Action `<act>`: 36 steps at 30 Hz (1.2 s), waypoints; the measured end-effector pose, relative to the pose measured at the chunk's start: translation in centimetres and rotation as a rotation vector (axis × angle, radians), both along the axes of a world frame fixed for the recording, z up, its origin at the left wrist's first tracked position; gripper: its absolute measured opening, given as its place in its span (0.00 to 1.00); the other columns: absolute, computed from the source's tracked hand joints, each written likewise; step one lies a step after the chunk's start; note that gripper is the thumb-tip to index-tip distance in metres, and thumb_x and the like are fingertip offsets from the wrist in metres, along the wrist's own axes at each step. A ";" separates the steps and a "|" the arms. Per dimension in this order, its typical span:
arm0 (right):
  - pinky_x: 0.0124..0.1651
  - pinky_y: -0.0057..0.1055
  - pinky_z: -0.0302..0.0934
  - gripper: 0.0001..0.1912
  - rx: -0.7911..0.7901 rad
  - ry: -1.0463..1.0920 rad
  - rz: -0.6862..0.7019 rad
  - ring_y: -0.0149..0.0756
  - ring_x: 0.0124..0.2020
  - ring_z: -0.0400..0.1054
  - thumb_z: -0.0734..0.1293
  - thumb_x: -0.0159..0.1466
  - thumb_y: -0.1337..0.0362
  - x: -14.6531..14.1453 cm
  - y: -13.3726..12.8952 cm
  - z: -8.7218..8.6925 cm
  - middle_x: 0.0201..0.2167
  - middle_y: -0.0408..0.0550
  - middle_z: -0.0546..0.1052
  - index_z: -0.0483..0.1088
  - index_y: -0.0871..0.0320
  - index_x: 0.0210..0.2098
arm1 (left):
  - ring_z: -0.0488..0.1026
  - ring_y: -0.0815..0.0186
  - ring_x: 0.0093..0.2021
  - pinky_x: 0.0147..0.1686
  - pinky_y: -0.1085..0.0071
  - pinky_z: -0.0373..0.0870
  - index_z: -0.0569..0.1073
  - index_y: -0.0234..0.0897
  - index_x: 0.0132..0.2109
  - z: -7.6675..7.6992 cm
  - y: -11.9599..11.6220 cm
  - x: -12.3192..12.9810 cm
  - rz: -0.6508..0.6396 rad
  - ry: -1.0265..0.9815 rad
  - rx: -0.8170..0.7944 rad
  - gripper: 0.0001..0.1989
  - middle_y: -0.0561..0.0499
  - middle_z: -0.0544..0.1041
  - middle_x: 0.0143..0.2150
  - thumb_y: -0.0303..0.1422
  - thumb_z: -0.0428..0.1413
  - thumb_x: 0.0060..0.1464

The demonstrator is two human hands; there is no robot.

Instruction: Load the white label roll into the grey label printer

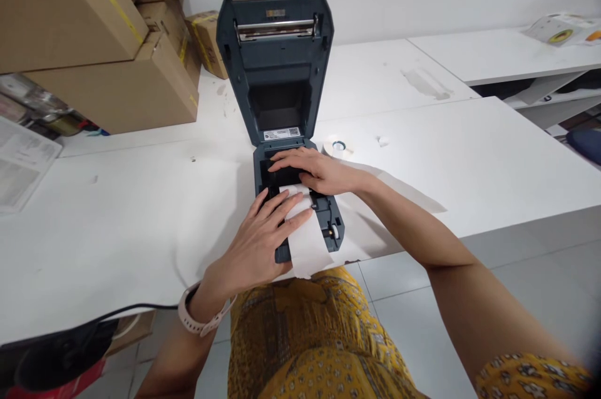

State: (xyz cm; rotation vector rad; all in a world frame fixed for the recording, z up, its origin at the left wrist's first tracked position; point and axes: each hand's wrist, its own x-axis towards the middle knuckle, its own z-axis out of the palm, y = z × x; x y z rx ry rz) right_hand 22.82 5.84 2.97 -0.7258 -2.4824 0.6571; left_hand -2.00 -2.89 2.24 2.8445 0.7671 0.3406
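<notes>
A dark grey label printer (275,67) stands with its lid raised at the table's front edge. A white paper strip (307,242) runs out of its base and hangs over the front edge. My left hand (263,236) lies on the strip with its fingers spread, over the printer's lower left part. Inside the base, near the hinge, is my right hand (319,170), fingers apart and reaching left across the dark compartment. Its palm hides part of the inside. A white roller end (335,232) shows at the front right of the base.
Just right of the printer, a small label roll (337,147) lies on the white table (117,217). Cardboard boxes (122,86) are stacked at the back left. A black cable (136,307) runs along the front left edge. A patterned box (558,31) sits at the far right.
</notes>
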 end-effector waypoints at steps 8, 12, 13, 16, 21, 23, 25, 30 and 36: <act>0.69 0.57 0.56 0.35 -0.031 0.034 0.008 0.50 0.72 0.60 0.58 0.59 0.80 -0.2 -0.1 0.3 0.67 0.57 0.71 0.67 0.57 0.64 | 0.46 0.42 0.79 0.75 0.40 0.45 0.62 0.41 0.73 0.0 -0.2 -0.1 0.024 -0.019 -0.017 0.38 0.37 0.45 0.81 0.37 0.63 0.58; 0.69 0.54 0.57 0.34 -0.018 0.042 0.006 0.47 0.72 0.61 0.57 0.59 0.80 -0.2 -0.3 0.3 0.66 0.55 0.72 0.67 0.55 0.63 | 0.40 0.39 0.80 0.74 0.38 0.46 0.63 0.42 0.73 -0.1 -0.4 -0.2 0.040 -0.038 -0.022 0.38 0.38 0.43 0.82 0.39 0.64 0.58; 0.69 0.54 0.57 0.34 -0.013 0.044 0.005 0.47 0.71 0.61 0.57 0.59 0.80 -0.2 -0.3 0.3 0.66 0.55 0.72 0.67 0.55 0.62 | 0.40 0.39 0.80 0.74 0.38 0.45 0.63 0.43 0.73 -0.2 -0.4 -0.2 0.041 -0.045 -0.024 0.38 0.38 0.43 0.82 0.40 0.64 0.59; 0.68 0.55 0.57 0.34 -0.009 0.048 0.003 0.46 0.71 0.61 0.57 0.59 0.80 -0.1 -0.1 0.3 0.65 0.54 0.73 0.67 0.54 0.62 | 0.39 0.40 0.80 0.75 0.37 0.44 0.63 0.45 0.73 -0.3 -0.3 -0.1 0.050 -0.055 -0.035 0.39 0.41 0.42 0.82 0.41 0.64 0.58; 0.68 0.56 0.59 0.31 -0.011 0.049 -0.003 0.46 0.71 0.62 0.57 0.61 0.79 -0.3 0.1 0.1 0.66 0.54 0.73 0.68 0.55 0.62 | 0.40 0.39 0.80 0.75 0.36 0.44 0.65 0.45 0.73 -0.2 -0.2 -0.1 0.060 -0.054 -0.039 0.37 0.43 0.45 0.82 0.41 0.64 0.59; 0.68 0.55 0.61 0.26 0.003 0.092 -0.015 0.47 0.69 0.65 0.59 0.64 0.76 -0.4 -0.6 0.3 0.64 0.54 0.76 0.71 0.56 0.60 | 0.39 0.39 0.80 0.75 0.37 0.44 0.66 0.44 0.72 -0.3 -0.7 -0.2 0.059 -0.074 -0.011 0.36 0.42 0.47 0.81 0.40 0.63 0.60; 0.66 0.50 0.65 0.18 0.022 0.204 -0.059 0.46 0.65 0.71 0.63 0.68 0.71 -0.5 -2.0 1.0 0.58 0.54 0.80 0.75 0.55 0.55 | 0.41 0.40 0.80 0.75 0.37 0.44 0.68 0.42 0.70 -0.9 -1.7 -0.1 0.071 -0.123 0.050 0.31 0.41 0.52 0.80 0.36 0.61 0.61; 0.67 0.44 0.66 0.11 0.252 0.639 -0.459 0.43 0.58 0.74 0.64 0.74 0.56 0.6 -2.3 5.5 0.52 0.48 0.81 0.76 0.51 0.49 | 0.67 0.54 0.70 0.73 0.42 0.54 0.75 0.38 0.60 -3.1 -5.1 0.9 0.125 -0.419 0.222 0.23 0.44 0.79 0.64 0.20 0.49 0.62; 0.70 0.52 0.64 0.32 0.102 0.609 -0.627 0.44 0.67 0.69 0.46 0.77 0.43 1.5 9.3 10.1 0.61 0.50 0.77 0.70 0.54 0.59 | 0.81 0.60 0.48 0.61 0.48 0.73 0.79 0.43 0.48 -3.3 -6.3 3.0 0.195 -0.590 0.272 0.15 0.49 0.87 0.47 0.23 0.51 0.65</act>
